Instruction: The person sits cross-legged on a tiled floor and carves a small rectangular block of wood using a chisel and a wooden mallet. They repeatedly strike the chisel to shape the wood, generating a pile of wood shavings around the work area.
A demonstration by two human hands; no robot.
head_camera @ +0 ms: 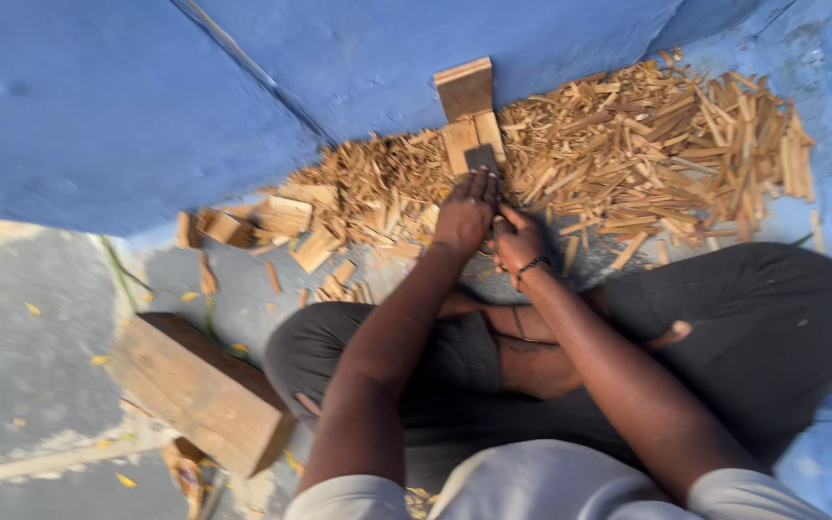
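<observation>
1. Broadly, the blue wall [358, 67] backs everything; a person sits cross-legged on the floor [40, 318] facing it, so the work stays close in front of the knees.
2. Next, the heap of sticks [657, 144] lies along the foot of the wall to the right, with a lower spread of chips [368, 183] to the left. My judgement: split pieces are best dropped onto the heap at once, so they do not crowd the spot in front of the hands.
3. A thick beam [199, 390] rests on the floor by the left knee, well apart from the hands.
4. An upright block [467, 111] leans against the wall, just beyond the fingertips.
5. The left hand [466, 214] lies flat with fingers stretched, its tips touching a small dark piece [481, 157] at the foot of the block. It presses and holds nothing in a fist.
6. The right hand [515, 241], with a band at the wrist, sits just beside the left, curled; blur hides whether it grips anything, so I cannot tell.
7. To do this well, I judge, the left fingers should steady the piece from its side, clear of where any edge comes down.
</observation>
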